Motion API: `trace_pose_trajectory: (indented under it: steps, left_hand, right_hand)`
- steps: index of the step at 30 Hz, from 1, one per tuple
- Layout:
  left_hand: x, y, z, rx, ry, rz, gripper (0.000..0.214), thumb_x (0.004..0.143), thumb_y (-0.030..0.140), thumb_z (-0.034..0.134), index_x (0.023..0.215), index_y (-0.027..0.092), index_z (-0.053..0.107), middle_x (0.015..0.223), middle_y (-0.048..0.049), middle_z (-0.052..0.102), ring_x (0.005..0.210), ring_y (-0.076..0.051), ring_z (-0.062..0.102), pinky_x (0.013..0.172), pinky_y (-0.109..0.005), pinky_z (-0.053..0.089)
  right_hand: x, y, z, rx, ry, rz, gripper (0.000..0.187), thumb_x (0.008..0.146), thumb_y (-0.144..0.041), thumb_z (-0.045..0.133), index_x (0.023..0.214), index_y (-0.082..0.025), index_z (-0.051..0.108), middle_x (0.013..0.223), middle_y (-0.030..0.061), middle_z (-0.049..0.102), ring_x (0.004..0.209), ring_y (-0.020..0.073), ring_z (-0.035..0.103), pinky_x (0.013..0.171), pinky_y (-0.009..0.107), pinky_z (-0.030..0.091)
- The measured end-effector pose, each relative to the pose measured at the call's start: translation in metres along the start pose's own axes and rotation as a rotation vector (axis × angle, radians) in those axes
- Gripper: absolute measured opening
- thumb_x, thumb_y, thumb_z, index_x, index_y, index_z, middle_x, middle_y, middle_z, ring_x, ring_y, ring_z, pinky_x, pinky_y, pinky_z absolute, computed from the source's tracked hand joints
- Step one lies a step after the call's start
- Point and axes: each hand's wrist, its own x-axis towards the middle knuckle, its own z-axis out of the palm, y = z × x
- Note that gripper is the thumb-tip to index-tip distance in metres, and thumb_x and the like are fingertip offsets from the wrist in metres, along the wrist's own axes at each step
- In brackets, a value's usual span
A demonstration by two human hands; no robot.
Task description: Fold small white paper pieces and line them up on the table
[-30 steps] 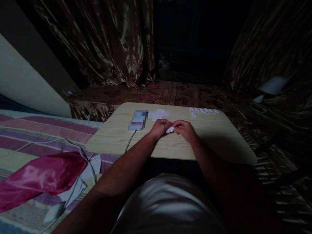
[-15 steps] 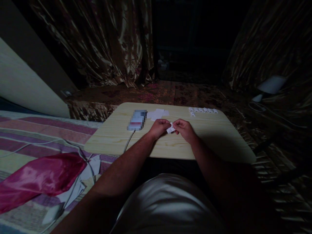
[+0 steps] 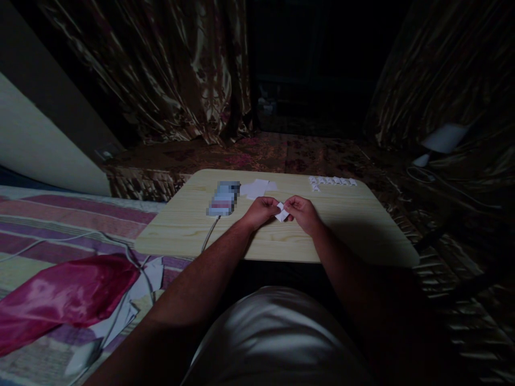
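Note:
My left hand and my right hand meet over the middle of a light wooden lap table. Both pinch one small white piece of paper between their fingertips, just above the tabletop. Behind my left hand lie a few flat white paper sheets. A row of several small folded white paper pieces sits at the table's far right edge.
A blurred phone-like device with a cable lies on the table's left part. To the left, a striped bedcover carries a red plastic bag, paper scraps and cords. Dark shiny curtains hang behind. A white object rests far right.
My fingers have worked the small paper, which now sits turned slightly between the fingertips. The view has shifted a little to the right. Nothing else has moved.

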Motion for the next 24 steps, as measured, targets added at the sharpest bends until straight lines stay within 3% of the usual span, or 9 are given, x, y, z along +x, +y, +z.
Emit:
trace_pose_trajectory:
  steps: [18,24]
  left_hand:
    - [-0.0032,0.0052,0.0014,0.076,0.002,-0.027,0.015,0.062,0.027,0.069,0.065,0.014,0.062,0.049,0.0044,0.051,0.046,-0.007,0.038,0.050,-0.022,0.027]
    - [-0.0024,0.0023,0.0013,0.107,-0.010,0.006,0.017,0.062,0.027,0.070,0.068,0.012,0.064,0.057,0.0012,0.058,0.051,-0.008,0.046,0.053,-0.023,0.033]
  right_hand:
    - [0.0018,0.0038,-0.0007,0.008,-0.009,-0.038,0.034,0.074,-0.048,0.074,0.082,-0.018,0.061,0.072,-0.0001,0.064,0.049,0.0085,0.053,0.044,0.021,0.043]
    - [0.0018,0.0012,0.0024,-0.010,0.011,-0.025,0.038,0.070,-0.051,0.075,0.078,-0.018,0.059,0.069,-0.0001,0.062,0.052,0.0100,0.054,0.043,0.021,0.043]
